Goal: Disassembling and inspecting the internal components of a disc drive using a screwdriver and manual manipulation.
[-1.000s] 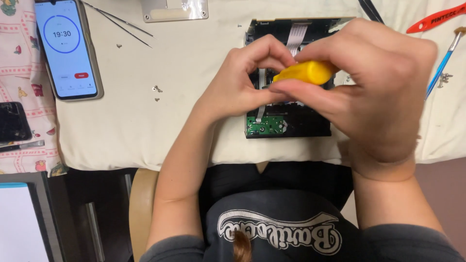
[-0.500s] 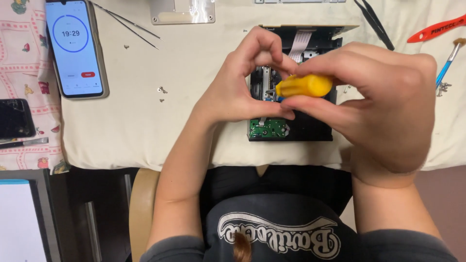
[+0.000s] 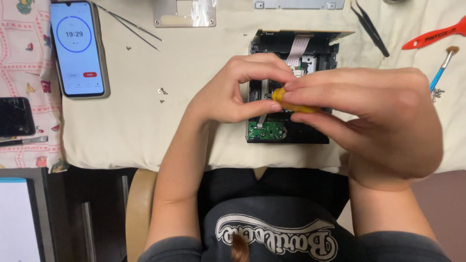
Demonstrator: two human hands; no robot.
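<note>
Phone (image 3: 77, 48) with timer screen sits at cloth's (image 3: 131, 131) top left; thin tweezers (image 3: 128, 25) and metal plate (image 3: 184, 12) right of it. Loose screws (image 3: 162, 91) below those. Far right of phone: black tweezers (image 3: 371, 26), red pry tool (image 3: 434, 34), blue brush (image 3: 441, 68).

Lit phone screen (image 3: 77, 48) top left, white with blue ring, dark phone (image 3: 15, 116) below

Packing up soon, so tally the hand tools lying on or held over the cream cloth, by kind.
Screwdriver, yellow handle, held in both hands: 1
Black tweezers: 1
Thin metal probes: 2
Red pry tool: 1
Blue-handled brush: 1
Total: 6
</note>
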